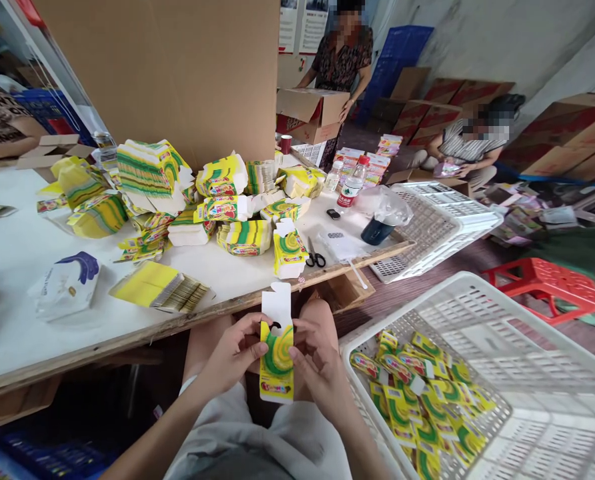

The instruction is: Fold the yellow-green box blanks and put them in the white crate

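Over my lap, a yellow and green candy box [277,363] with a white top flap is held upright between both hands. My left hand [237,350] pinches its left edge, thumb on the front. My right hand [320,367] closes on the right edge, thumb against the printed face. A dark curved opening shows near the top of the box. On the table edge just beyond lies another flat yellow box [290,250], beside black scissors [315,255]. To my right, a white plastic crate [552,413] holds many yellow boxes [422,400].
Stacks of folded boxes [150,177] cover the white table [7,280]. A tissue pack [70,287], a red-capped bottle [350,187] and a dark cup [377,230] stand there too. A red stool [547,283] is beyond the crate. Other people work behind, one at a carton [315,110].
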